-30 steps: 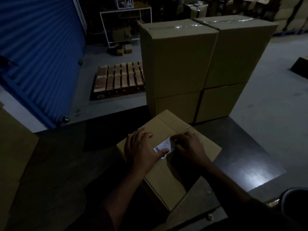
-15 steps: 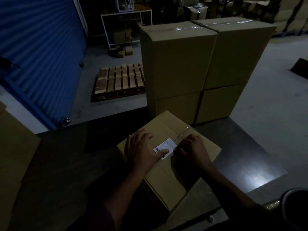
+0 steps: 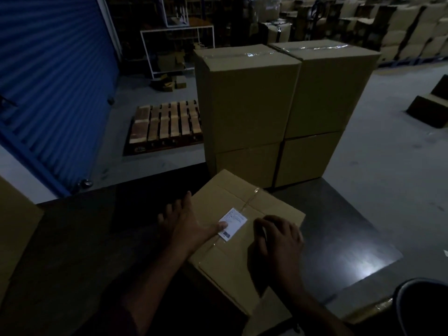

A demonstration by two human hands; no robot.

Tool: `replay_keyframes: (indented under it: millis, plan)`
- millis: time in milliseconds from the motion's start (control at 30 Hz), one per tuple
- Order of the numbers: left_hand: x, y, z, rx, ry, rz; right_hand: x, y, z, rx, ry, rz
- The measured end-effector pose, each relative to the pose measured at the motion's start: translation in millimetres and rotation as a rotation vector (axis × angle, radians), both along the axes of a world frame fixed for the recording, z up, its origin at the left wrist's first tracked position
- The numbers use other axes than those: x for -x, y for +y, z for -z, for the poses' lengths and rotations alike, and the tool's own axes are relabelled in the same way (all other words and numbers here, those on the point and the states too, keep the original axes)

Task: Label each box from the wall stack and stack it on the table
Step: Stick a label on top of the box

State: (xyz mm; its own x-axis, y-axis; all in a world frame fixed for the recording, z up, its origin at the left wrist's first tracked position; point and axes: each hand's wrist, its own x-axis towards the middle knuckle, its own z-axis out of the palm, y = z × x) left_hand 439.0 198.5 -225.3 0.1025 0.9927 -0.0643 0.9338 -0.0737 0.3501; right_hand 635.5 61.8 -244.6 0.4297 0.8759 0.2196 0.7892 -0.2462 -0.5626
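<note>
A taped cardboard box [image 3: 232,197] lies on the dark table [image 3: 339,229] in front of me. A small white label [image 3: 232,223] is stuck on its top beside the tape seam. My left hand [image 3: 186,223] lies flat over the box's left edge, fingers spread, with the thumb pressing the label's left corner. My right hand [image 3: 278,238] hovers just right of the label with fingers loosely curled, holding nothing. Behind the box stands a stack of several large cardboard boxes [image 3: 278,105], two wide and two high.
A wooden pallet [image 3: 164,124] lies on the floor at the back left by a blue roller shutter [image 3: 48,81]. Another cardboard box [image 3: 14,226] shows at the left edge. A dark round container [image 3: 421,309] sits at the bottom right. More boxes [image 3: 412,27] fill the far right.
My right hand has come off the label and drawn back to the right. My left hand has slid left, leaving only its thumb on the label. The label now lies fully uncovered.
</note>
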Motion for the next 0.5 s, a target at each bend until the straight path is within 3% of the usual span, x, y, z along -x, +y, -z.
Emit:
replay_keyframes:
  millis: [133,267,400,500]
  plan:
    - [16,-7,-1,0.145,-0.088,-0.037,-44,27,-11,0.040,-0.052,-0.207]
    - [10,-16,0,0.136,-0.151,-0.015,-51,46,-25,0.112,-0.057,-0.356]
    - [-17,-25,-2,0.075,-0.306,0.011,-27,52,-18,0.094,-0.092,-0.303]
    - [-29,-28,0,0.051,-0.313,-0.009,-17,48,-17,0.065,-0.092,-0.242]
